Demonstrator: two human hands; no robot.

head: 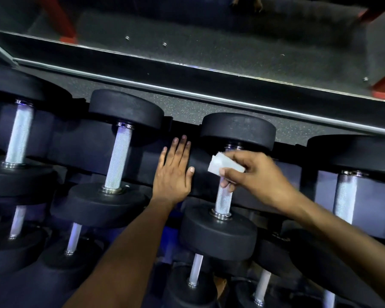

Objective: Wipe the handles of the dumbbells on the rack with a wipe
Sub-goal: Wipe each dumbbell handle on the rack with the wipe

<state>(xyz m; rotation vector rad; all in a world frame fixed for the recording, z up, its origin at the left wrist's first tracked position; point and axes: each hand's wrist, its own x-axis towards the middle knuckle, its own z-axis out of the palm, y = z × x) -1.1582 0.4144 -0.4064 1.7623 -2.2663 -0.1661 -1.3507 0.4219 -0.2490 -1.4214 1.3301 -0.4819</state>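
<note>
Speckled dark gym flooring (187, 63) fills the top of the view, crossed by a long grey metal rail (209, 94) with red frame legs (62, 21) behind it. Below the rail stands the rack (142, 138), its black cradles holding rows of dumbbells on more than one tier.

At far left a dumbbell (19, 134) lies in the top tier with its pale knurled handle running away from the camera. Next to it, a second dumbbell (118, 156) sits the same way, black round heads at each end. Just right of it the left hand (173, 174) lies flat and open on the black rack cradle, fingers spread and together pointing away, holding nothing.

Right of that hand is the third dumbbell (225, 198). The right hand (253, 174) is closed around the upper part of its handle, pinching a folded white wipe (226, 166) against the metal; the wipe sticks out past the fingers toward the left hand. The two hands are near each other but apart.

At far right a fourth dumbbell (346, 196) rests in its cradle. Lower tiers show more dumbbell handles (196, 270), partly hidden by the forearms.
</note>
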